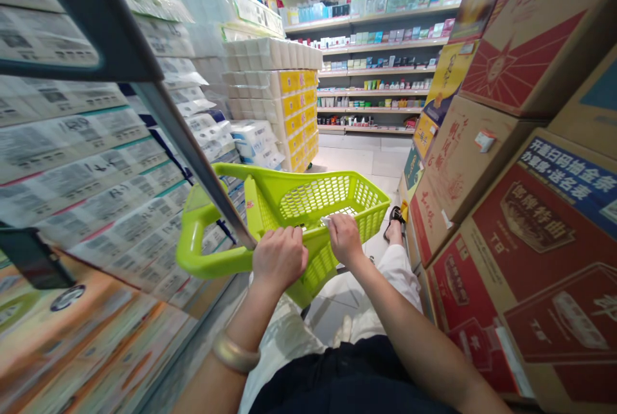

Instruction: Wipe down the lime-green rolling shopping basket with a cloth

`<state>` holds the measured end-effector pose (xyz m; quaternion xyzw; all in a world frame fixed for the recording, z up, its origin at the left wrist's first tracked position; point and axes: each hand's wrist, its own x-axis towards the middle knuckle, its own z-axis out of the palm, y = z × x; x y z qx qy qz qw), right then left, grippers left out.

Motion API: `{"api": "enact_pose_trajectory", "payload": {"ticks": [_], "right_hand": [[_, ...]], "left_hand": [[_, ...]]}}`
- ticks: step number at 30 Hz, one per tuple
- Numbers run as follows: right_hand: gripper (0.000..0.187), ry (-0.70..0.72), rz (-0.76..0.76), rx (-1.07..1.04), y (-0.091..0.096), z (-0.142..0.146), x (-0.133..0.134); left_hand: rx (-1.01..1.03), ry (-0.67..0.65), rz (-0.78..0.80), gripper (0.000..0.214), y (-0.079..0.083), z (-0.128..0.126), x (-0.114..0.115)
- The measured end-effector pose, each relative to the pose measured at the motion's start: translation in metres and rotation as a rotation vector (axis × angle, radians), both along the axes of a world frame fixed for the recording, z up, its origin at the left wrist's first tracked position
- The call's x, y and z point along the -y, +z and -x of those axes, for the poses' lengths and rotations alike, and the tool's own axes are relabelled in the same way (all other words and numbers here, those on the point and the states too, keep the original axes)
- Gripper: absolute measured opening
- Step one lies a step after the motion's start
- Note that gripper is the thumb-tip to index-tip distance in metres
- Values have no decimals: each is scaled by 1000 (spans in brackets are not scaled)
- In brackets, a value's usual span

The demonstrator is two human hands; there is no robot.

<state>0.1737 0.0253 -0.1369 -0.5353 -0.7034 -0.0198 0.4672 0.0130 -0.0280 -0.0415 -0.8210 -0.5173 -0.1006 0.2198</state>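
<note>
A lime-green plastic shopping cart point(315, 186) with a perforated basket stands across my front. Closed over its near rim, my left hand point(279, 258) sits beside the lower end of a slanting metal pole point(212, 173); a gold-coloured bangle point(235, 351) is on that wrist. My right hand point(345, 238) is also closed on the near rim, farther right. A small white bit point(326, 221) shows by its fingers; whether they hold it I cannot tell. The cart's thick handle point(193, 253) extends left of my left hand.
Stacked cartons point(530, 227) rise close on the right. Packs of tissue paper point(96, 170) are piled along the left, with more bundles point(270, 89) behind the cart. Shelves of boxed goods point(380, 44) line the back beyond the tiled floor point(354, 157). A sandalled foot point(395, 227) stands beside the cartons.
</note>
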Motion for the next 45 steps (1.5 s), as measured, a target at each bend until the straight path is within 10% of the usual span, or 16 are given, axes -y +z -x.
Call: {"api": "enact_pose_trajectory", "payload": {"ticks": [7,17,26,35,45], "right_hand": [[26,203,-39,-37,13,36,18],[28,12,-15,-27,-3,8,6],[28,162,-34,20,4,22,15],[28,-89,-25,10,-7,-6,-2],[27,167,-63,22,-2,16,11]], "left_hand": [[-14,-14,-14,20,-2,2,-1],[4,-26,-51,16,-4,1,-2],[-33,-32,-99,13,-6,5,-2],[-12,-28,-108,12,-7,3,-3],[-10,-31,-84,14,-5,6,-2]]}}
